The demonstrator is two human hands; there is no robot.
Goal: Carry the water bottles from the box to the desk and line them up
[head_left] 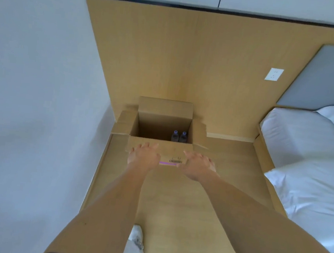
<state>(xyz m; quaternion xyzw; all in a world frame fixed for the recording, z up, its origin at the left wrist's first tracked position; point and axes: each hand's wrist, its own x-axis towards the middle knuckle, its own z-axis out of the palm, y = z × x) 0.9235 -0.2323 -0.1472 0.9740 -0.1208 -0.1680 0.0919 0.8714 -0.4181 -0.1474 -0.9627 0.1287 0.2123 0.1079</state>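
I reach my left hand [144, 154] and right hand [198, 164] toward the cardboard box [160, 147], fingers spread and holding nothing. Two water bottles [179, 136] stand in its back right corner. Next I think I must dip in and grab them.

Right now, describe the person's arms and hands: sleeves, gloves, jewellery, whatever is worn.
Both forearms are bare to the frame's bottom edge: no sleeves visible. The left hand and right hand wear no gloves; no watch, bracelet or ring shows, though blur could hide a thin ring.
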